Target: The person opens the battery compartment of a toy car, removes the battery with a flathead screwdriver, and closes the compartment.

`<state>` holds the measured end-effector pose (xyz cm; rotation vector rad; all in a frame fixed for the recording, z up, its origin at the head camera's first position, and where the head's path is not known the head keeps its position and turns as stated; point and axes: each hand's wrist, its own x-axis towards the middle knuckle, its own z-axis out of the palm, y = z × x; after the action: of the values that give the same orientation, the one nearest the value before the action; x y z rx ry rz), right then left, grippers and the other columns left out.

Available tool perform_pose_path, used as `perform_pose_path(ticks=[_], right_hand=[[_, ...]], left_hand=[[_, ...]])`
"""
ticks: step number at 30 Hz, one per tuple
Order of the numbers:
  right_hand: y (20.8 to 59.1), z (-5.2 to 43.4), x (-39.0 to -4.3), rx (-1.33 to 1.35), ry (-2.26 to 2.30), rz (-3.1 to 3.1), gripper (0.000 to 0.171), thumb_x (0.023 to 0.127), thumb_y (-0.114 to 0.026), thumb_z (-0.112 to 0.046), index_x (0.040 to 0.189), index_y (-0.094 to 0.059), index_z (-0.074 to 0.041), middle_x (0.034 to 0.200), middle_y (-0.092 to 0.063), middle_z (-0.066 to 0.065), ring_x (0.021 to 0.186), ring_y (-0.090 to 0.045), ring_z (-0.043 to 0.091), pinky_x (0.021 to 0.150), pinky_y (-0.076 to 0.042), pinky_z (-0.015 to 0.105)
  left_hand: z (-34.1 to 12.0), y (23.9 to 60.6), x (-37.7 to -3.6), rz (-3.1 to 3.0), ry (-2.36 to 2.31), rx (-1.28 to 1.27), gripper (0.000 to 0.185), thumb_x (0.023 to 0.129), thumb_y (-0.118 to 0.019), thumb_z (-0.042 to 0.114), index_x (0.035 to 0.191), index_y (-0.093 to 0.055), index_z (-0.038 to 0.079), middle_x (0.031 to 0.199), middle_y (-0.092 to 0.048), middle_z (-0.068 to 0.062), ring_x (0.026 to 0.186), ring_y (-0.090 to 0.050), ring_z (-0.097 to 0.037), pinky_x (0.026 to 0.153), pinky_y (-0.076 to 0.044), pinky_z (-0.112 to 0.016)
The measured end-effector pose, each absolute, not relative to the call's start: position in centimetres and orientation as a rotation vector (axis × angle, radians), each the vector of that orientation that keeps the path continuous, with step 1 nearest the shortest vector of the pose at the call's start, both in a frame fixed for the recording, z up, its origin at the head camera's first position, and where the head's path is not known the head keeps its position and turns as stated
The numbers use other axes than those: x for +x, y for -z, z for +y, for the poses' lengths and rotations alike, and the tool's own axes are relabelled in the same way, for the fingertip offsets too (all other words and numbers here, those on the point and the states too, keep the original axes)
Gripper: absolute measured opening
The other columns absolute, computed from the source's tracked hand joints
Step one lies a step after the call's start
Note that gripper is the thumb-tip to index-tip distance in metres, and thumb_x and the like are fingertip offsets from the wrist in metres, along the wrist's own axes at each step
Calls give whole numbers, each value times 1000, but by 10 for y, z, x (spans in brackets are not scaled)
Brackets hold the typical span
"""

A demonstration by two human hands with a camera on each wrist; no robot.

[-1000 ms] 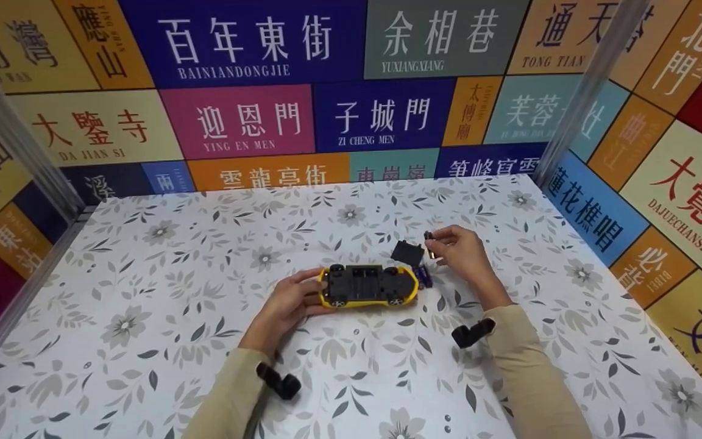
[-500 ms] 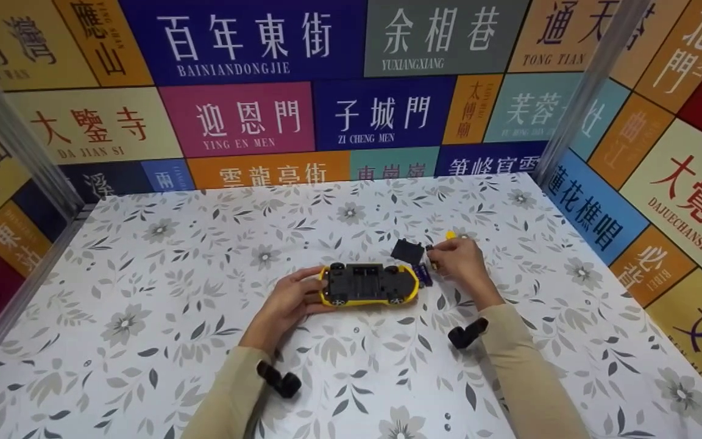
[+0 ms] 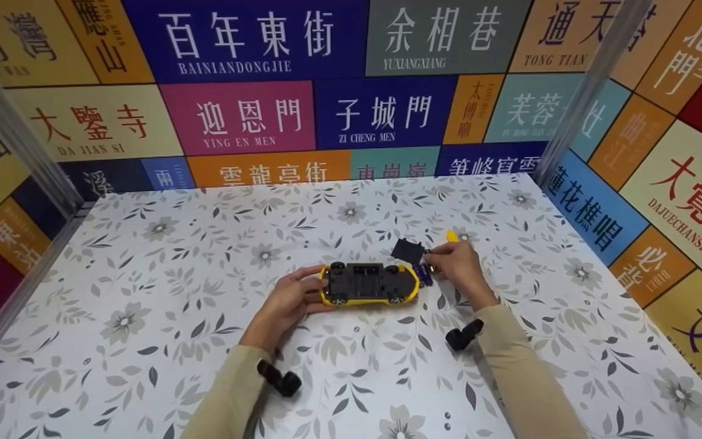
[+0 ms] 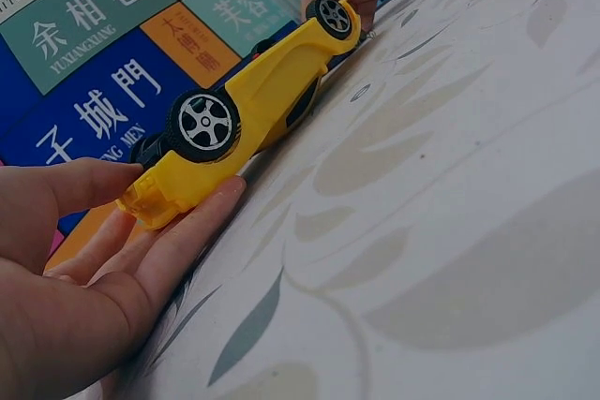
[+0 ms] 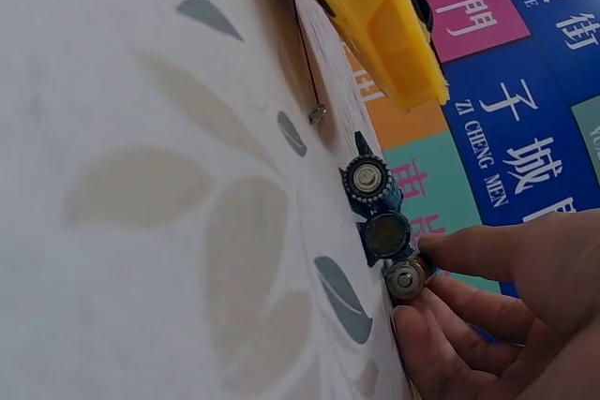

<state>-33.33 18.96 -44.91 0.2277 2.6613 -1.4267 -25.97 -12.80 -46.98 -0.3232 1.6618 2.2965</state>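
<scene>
Two hands show on my feed. The left hand grips one end of an upturned yellow toy car, its open compartment facing up; I can't tell whether its roof touches the worktop. Near the car's other end, the right hand pinches a battery beside two more batteries. Close by lie a black cover and a partly hidden yellow object.
</scene>
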Motion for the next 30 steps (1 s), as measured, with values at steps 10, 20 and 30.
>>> perform_pose_path(ticks=[10,20,30], right_hand=[[449,187,-331,220,1422,2666,31,91,-73,-18,115,-70,2,94,-73,9,70,-62,7,59,-53,18],[446,188,-331,266,1438,2628,29,97,-62,-16,118,-69,3,92,-71,7,72,-62,8,62,-56,20],[435,189,-327,283,1384,2692,33,100,-54,-25,122,-67,-3,99,-69,9,73,-61,12,61,-52,24]], left_hand=[[-128,471,-261,1651,-2292,-314,53,93,-58,-2,145,-49,5,135,-58,-32,94,-74,-33,83,-62,-47],[-127,471,-261,1649,-2289,-346,54,93,-59,-2,145,-50,6,134,-60,-30,98,-73,-37,80,-62,-47],[-127,470,-260,1648,-2296,-353,52,94,-60,0,144,-50,7,131,-62,-27,91,-74,-29,79,-63,-44]])
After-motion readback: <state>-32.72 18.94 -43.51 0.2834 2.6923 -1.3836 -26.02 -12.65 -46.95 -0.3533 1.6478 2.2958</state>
